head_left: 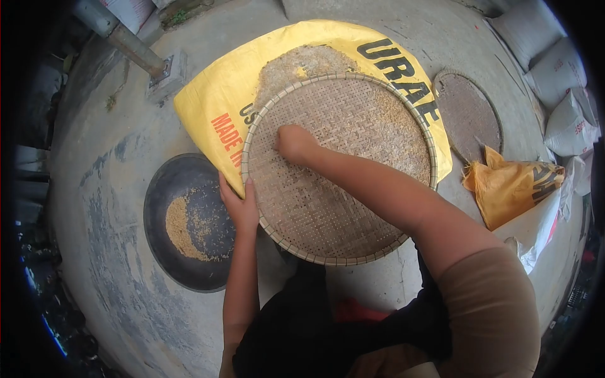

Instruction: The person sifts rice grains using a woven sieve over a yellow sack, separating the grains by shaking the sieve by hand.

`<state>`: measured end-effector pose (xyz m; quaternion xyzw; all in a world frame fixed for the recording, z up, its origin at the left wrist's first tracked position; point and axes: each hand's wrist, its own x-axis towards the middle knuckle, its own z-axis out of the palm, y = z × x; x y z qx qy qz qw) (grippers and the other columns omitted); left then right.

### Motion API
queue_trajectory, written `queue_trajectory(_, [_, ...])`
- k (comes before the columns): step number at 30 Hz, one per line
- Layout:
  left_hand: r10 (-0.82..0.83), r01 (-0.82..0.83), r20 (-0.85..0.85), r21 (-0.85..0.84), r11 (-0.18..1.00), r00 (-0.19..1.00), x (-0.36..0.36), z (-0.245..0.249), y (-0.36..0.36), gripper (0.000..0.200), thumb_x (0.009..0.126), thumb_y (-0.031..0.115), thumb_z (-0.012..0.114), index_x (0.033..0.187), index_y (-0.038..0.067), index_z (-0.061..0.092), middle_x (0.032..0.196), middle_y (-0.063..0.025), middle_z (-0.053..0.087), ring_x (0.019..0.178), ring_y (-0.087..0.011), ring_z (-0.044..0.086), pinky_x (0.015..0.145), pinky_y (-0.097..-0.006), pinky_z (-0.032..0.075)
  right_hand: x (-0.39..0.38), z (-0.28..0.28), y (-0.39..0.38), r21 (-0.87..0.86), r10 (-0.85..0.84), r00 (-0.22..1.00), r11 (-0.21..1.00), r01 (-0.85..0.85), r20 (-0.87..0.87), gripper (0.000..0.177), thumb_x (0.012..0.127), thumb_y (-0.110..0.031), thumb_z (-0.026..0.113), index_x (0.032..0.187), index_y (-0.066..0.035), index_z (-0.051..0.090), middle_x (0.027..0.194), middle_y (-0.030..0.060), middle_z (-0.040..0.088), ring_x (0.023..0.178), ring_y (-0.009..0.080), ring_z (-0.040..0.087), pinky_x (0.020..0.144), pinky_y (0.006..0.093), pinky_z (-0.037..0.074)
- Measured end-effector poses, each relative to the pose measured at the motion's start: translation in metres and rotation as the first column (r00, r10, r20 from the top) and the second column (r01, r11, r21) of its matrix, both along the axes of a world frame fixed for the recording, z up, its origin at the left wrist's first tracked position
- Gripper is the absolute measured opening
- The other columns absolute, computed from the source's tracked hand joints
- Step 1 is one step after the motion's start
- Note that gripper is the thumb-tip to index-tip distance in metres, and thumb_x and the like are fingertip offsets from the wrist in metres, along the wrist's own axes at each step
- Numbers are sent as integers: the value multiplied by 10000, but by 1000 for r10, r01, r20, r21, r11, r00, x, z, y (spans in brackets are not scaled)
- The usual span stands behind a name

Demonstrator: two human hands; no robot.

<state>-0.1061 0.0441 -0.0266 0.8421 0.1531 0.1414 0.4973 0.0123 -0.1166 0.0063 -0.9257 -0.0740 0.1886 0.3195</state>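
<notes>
A round woven bamboo winnowing tray (328, 208) is held over a yellow sack (211, 88) spread flat on the ground. My left hand (242, 205) grips the tray's left rim, thumb on the rim. Across the tray reaches my right arm, and my right hand (295, 143) is closed in a fist over the weave on its left side. What the fist holds, if anything, is hidden. Grain and chaff (403, 129) lie along the tray's right side. Beyond the far rim, a pile of husks (302, 66) rests on the sack.
At the left, a dark round basin (161, 249) holds some grain (181, 230). A second woven tray (469, 113) lies at the right, near a crumpled orange sack (513, 186). Several white sacks (558, 72) line the right edge. A metal post (129, 47) stands at the back left.
</notes>
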Motion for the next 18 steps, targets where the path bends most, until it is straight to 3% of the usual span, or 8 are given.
queue_trajectory(2, [5, -5, 13, -7, 1000, 1000, 3, -2, 1, 676, 826, 177, 602, 1357, -21, 233, 1307, -238, 320, 1192, -337, 372, 999, -386, 294, 1, 17, 11, 348, 85, 991, 936, -43, -105, 192, 771, -78, 602, 940, 10, 622, 884, 148, 647, 842, 251, 639, 717, 349, 509])
queue_trajectory(5, [-20, 21, 54, -19, 1000, 998, 1, -3, 2, 671, 823, 165, 603, 1356, -17, 237, 1307, -236, 321, 1191, -337, 372, 998, -388, 294, -8, 79, 29, 880, 478, 868, 460, -117, -135, 227, 773, -20, 637, 983, 44, 580, 856, 108, 632, 789, 163, 625, 687, 281, 495])
queue_trajectory(6, [-28, 28, 36, -6, 1000, 999, 2, 0, 2, 669, 820, 162, 606, 1354, -13, 243, 1304, -235, 326, 1191, -338, 372, 997, -389, 295, -6, 84, 33, 879, 483, 864, 463, -116, -140, 227, 773, -20, 637, 983, 44, 580, 856, 108, 632, 789, 163, 625, 687, 281, 495])
queue_trajectory(10, [48, -48, -2, 28, 998, 999, 0, 0, -1, 667, 809, 159, 615, 1350, -3, 262, 1290, -233, 349, 1188, -341, 377, 995, -391, 296, 29, 80, 22, 679, 380, 925, 672, -297, 28, 264, 773, -45, 623, 1021, 36, 587, 881, 123, 654, 780, 193, 641, 661, 271, 504])
queue_trajectory(12, [49, -49, 9, 15, 999, 999, 0, -1, 0, 672, 805, 164, 620, 1349, -3, 263, 1289, -234, 352, 1188, -341, 377, 996, -391, 296, 39, 67, -10, 396, 217, 973, 888, -231, 82, 207, 746, -69, 629, 943, -5, 625, 871, 112, 652, 778, 217, 635, 680, 295, 494])
queue_trajectory(13, [47, -47, 16, 0, 999, 999, 0, -2, 0, 677, 802, 169, 625, 1349, -2, 265, 1287, -236, 354, 1189, -342, 376, 996, -392, 296, 44, 57, -31, 214, 267, 950, 930, -298, 162, 181, 724, -81, 635, 897, -26, 633, 853, 111, 647, 780, 227, 627, 687, 310, 489])
queue_trajectory(16, [33, -33, 11, -1, 999, 999, 1, -1, 2, 687, 801, 182, 630, 1351, -1, 260, 1292, -236, 349, 1195, -344, 368, 997, -395, 296, 48, 24, -82, -122, 301, 940, 951, -283, 164, 147, 675, -101, 644, 818, -69, 633, 811, 94, 636, 802, 251, 607, 713, 343, 479])
queue_trajectory(18, [35, -35, 15, -11, 999, 999, 2, -2, 2, 690, 801, 187, 630, 1351, 1, 260, 1293, -237, 348, 1197, -346, 365, 996, -398, 296, 44, 10, -98, -123, 295, 947, 952, -279, 131, 143, 680, -112, 648, 815, -69, 631, 810, 93, 636, 798, 252, 605, 711, 344, 478])
